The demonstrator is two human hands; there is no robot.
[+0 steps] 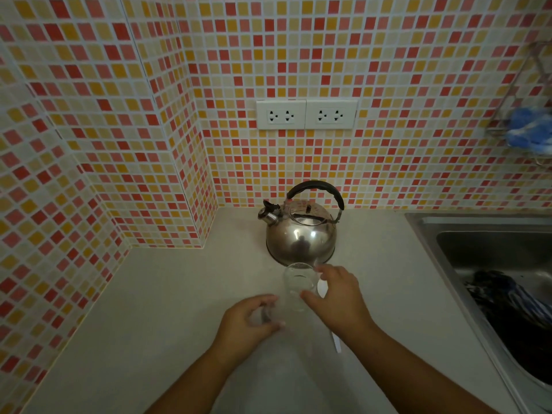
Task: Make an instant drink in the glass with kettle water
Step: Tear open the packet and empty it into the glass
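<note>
Overhead, I looked down from the head camera on a pale countertop (155, 309) running into a corner of walls tiled in small red, orange and cream squares (119, 115). Two white double sockets (306, 114) sat on the back wall. At the right edge a steel sink (466, 234) held a dark striped cloth (513, 306), and a wire rack (534, 94) above it carried something blue. A rounded steel kettle (301, 234) with a black arched handle stood against the back wall, spout to the left. Just in front of it, almost touching its base, stood the clear glass (298, 286), upright on the counter. My right hand (337, 297) wrapped around the glass from the right, thumb and fingers curled on its side. My left hand (249, 321) was half curled just left of the glass, around something small and blurred; I could not tell whether it gripped it. A white spoon (334, 339) lay on the counter, mostly hidden under my right wrist.
</note>
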